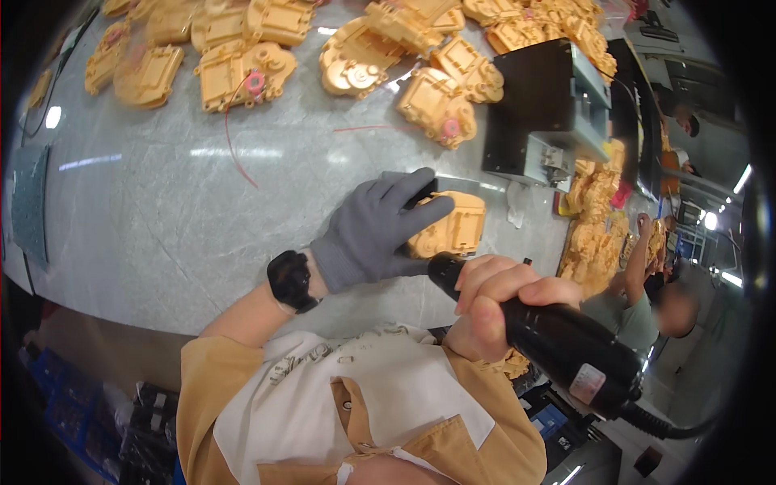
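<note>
My left hand (364, 230), in a grey knitted glove, grips an orange-yellow plastic housing (462, 222) resting on the table near me. Its thumb and fingers close around the housing's left side. Something dark shows between the gloved fingers, too covered to name. In my bare right hand (501, 299) is a black corded electric screwdriver (574, 347), held tilted with its nose toward the housing's near edge. The fingers wrap round its body, and the cord runs off to the lower right. Whether the tip touches the housing is hidden.
Many similar orange-yellow housings (242, 77) lie along the table's far side, one with a thin red wire (234, 153). A black and grey box-shaped device (537, 109) stands at the right. More housings (594, 242) are piled beyond it. A co-worker (638, 299) sits at far right.
</note>
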Motion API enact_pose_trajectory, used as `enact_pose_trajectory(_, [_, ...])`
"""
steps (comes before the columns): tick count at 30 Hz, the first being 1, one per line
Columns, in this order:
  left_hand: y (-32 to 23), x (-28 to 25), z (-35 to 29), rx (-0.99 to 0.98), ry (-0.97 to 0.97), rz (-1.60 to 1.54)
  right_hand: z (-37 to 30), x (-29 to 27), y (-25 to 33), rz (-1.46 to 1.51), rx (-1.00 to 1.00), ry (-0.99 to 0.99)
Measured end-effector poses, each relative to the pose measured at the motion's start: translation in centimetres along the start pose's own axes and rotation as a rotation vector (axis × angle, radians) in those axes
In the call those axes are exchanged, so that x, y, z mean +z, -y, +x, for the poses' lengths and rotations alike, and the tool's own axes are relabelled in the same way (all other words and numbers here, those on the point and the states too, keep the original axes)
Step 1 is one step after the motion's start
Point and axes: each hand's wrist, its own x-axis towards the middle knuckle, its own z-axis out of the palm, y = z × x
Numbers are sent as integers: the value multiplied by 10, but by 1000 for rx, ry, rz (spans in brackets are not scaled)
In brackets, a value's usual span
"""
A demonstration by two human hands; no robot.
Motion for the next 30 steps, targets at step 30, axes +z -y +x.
enact_pose_trajectory(30, [-7, -3, 2, -50, 3, 17, 29, -15, 13, 28, -173, -237])
